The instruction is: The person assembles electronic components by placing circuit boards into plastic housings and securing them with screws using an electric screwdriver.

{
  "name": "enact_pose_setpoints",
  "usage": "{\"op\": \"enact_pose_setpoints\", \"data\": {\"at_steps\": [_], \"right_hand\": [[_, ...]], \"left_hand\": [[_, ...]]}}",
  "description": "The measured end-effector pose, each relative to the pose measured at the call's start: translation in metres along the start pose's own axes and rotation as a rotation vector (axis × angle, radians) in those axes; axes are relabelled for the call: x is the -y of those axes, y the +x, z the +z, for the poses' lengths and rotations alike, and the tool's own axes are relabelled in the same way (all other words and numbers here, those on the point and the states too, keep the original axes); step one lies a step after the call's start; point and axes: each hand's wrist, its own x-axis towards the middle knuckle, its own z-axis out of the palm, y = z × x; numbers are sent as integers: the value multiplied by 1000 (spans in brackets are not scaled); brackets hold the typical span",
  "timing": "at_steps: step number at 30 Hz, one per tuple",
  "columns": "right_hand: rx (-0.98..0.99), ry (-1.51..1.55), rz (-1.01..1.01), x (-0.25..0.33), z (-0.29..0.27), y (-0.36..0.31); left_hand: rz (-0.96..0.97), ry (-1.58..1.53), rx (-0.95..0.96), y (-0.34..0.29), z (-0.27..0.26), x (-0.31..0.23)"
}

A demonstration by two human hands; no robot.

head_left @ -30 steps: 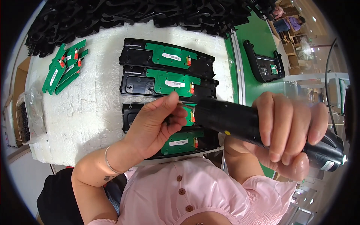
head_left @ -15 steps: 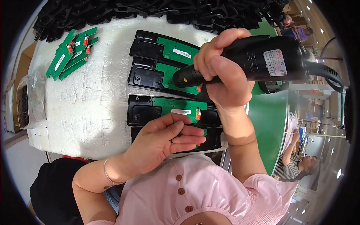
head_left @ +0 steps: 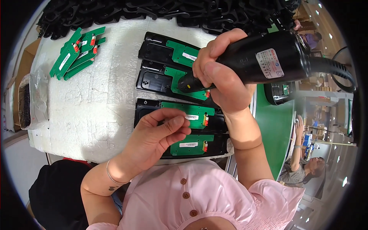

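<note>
My right hand (head_left: 230, 78) grips a black electric screwdriver (head_left: 247, 57), its fingers wrapped round the body. The tool's nose points left and down over the green circuit board (head_left: 174, 73) in the second black plastic housing (head_left: 153, 79); its bit is hidden. My left hand (head_left: 159, 132) hovers over the third housing (head_left: 143, 102), thumb and fingers pinched together. Whatever sits between those fingertips is too small to make out. A circuit board with a white label and red connector also lies in the third housing and in the nearest housing (head_left: 219, 145). The farthest housing (head_left: 155, 45) holds another.
Several loose green circuit boards (head_left: 65, 59) are piled at the far left of the white foam-topped table (head_left: 103, 92). Black plastic parts (head_left: 153, 9) line the back. A plastic bag (head_left: 37, 92) stands at left. Right, beyond a green surface (head_left: 268, 126), a co-worker (head_left: 303, 168) sits.
My left hand has drawn left and its fingers have curled into a pinch, uncovering the nearest board. The screwdriver stays over the second housing. The view has shifted slightly.
</note>
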Motion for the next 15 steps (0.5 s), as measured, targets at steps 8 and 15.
{"op": "enact_pose_setpoints", "data": {"at_steps": [8,15], "right_hand": [[298,442,-290,44,-29,-9],[111,392,-304,70,-15,-32]], "left_hand": [[64,-140,45,12,-7,3],[65,-181,89,16,-7,9]]}}
